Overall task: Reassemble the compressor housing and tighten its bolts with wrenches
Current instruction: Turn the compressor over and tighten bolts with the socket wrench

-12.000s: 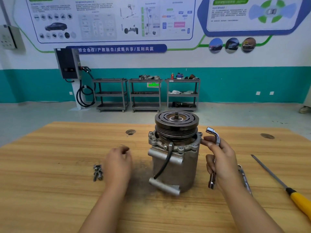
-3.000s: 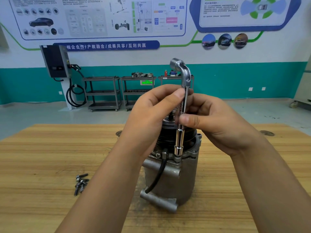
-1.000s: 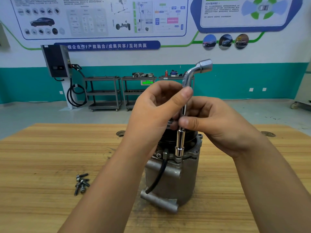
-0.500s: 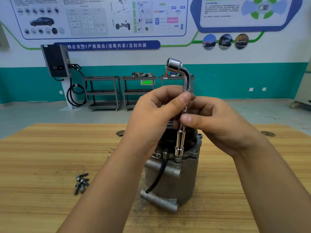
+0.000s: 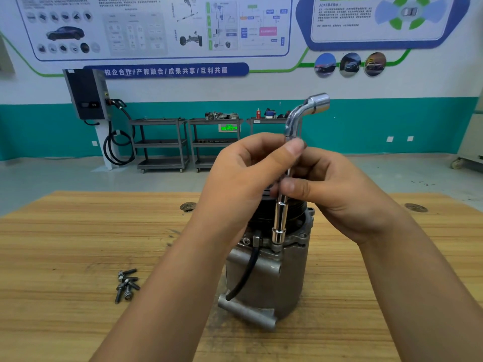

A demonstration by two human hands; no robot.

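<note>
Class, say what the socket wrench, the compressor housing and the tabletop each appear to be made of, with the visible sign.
The socket wrench looks like chromed steel: mirror-bright, reflective. The compressor housing seems cast aluminium: dull grey, matt, slightly rough. The tabletop is wood or wood-look board: yellow-brown grain streaks.

This was an automotive training workshop: car-system posters covered the wall at 12 o'clock, a vehicle charger stood at 10 o'clock, steel trolleys at 11.
</note>
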